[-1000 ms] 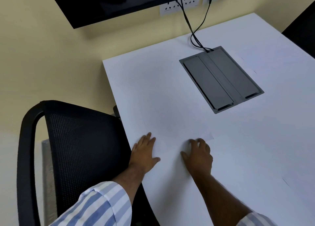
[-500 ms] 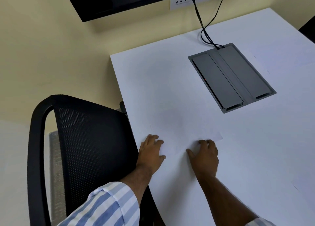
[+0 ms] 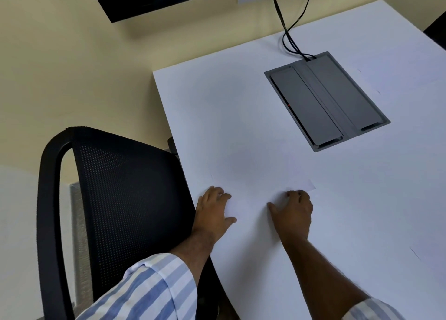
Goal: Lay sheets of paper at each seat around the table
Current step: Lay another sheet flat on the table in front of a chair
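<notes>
your left hand and right hand press flat and spread on a paper sheet at this mesh chair, so this seat looks done, other seats unseen.

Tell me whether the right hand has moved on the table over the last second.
No. The right hand stays flat on the paper, just as far from the grey cable box; only the camera shifted.

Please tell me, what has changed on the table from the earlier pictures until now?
Very little. Only the camera view shifts, so the scene slides right in the picture. The left hand and right hand stay pressed flat on the sheet of paper, with fingers curling slightly; nothing was taken or let go. The paper, the grey cable box and the black chair stayed in place on or beside the white table.
</notes>
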